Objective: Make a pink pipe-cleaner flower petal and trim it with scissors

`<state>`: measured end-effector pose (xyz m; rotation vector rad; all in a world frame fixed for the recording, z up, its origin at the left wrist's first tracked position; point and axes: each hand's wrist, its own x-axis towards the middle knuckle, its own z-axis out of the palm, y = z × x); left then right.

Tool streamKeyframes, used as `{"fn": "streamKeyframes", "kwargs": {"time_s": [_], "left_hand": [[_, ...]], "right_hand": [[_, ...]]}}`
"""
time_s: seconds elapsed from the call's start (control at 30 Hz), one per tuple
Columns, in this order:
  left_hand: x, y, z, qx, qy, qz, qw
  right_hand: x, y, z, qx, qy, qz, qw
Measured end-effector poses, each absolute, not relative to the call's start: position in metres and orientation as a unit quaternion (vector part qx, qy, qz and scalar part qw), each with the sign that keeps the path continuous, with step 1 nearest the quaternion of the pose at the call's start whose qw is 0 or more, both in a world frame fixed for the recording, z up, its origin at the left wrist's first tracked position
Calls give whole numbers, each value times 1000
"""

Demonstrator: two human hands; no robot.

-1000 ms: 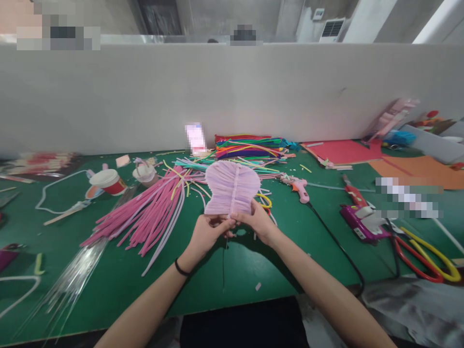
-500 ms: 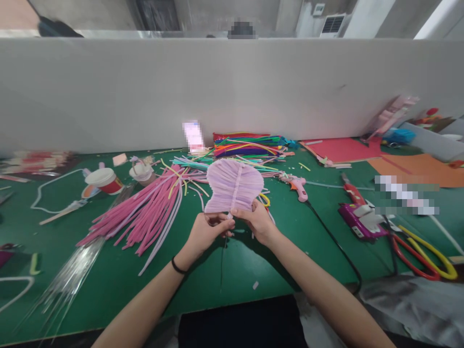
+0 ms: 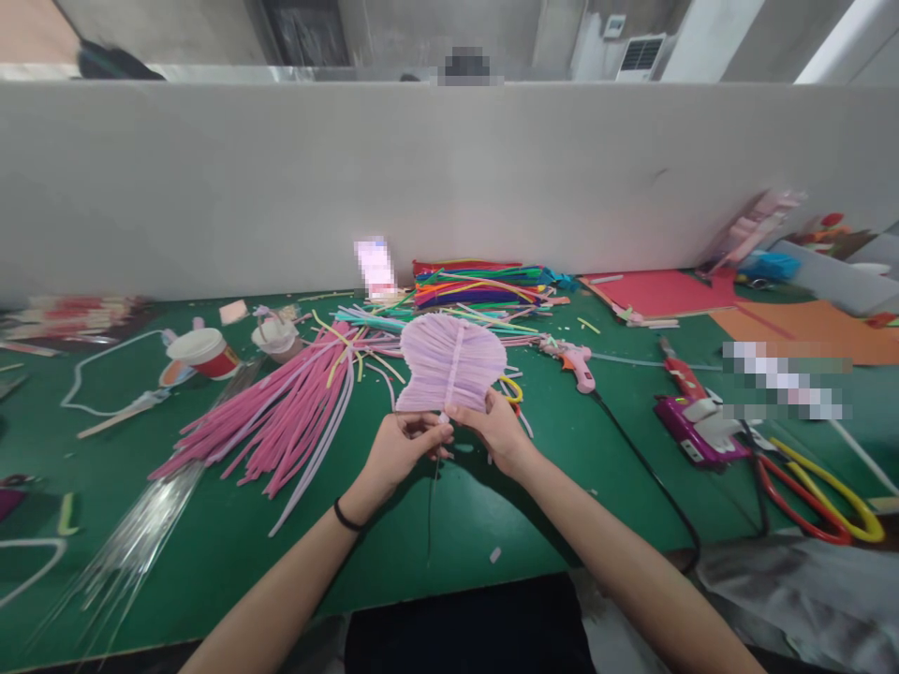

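A lilac, fan-like petal made of pipe cleaners (image 3: pixel 428 360) stands upright in front of me, with a pale strip down its middle. My right hand (image 3: pixel 500 432) is closed on its lower right edge, thumb on the front at the foot of the strip. Just below, my left hand (image 3: pixel 414 442) pinches the thin wire stem (image 3: pixel 430 524) near a small white piece at the petal's base. The stem hangs down from my left fingers. My right fingers behind the petal are hidden.
Left lie pink pipe cleaners (image 3: pixel 281 431), metal wires (image 3: pixel 151 524) and a paper cup (image 3: pixel 203 353). Coloured pipe cleaners (image 3: pixel 484 285) lie behind the petal. Right are a pink glue gun (image 3: pixel 580 367) with a cord, a purple power strip (image 3: pixel 692 435) and scissors (image 3: pixel 829 487). A grey partition (image 3: pixel 281 178) stands behind.
Both hands keep the same hold on the petal and its stem. The petal has shifted very slightly left; the view has tilted a little.
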<state>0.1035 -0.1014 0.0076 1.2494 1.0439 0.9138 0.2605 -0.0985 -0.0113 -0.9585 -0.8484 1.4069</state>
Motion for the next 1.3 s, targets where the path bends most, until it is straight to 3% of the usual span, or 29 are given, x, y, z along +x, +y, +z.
{"fn": "streamKeyframes", "kwargs": {"time_s": [1.0,1.3], "left_hand": [[103,-101,7,536,429,388,614],[102,-102,6,546,421,404,601]], "right_hand": [[261,-100,-8,-445,-385,579,564],[258,-103,3,-363,-358,631,585]]}}
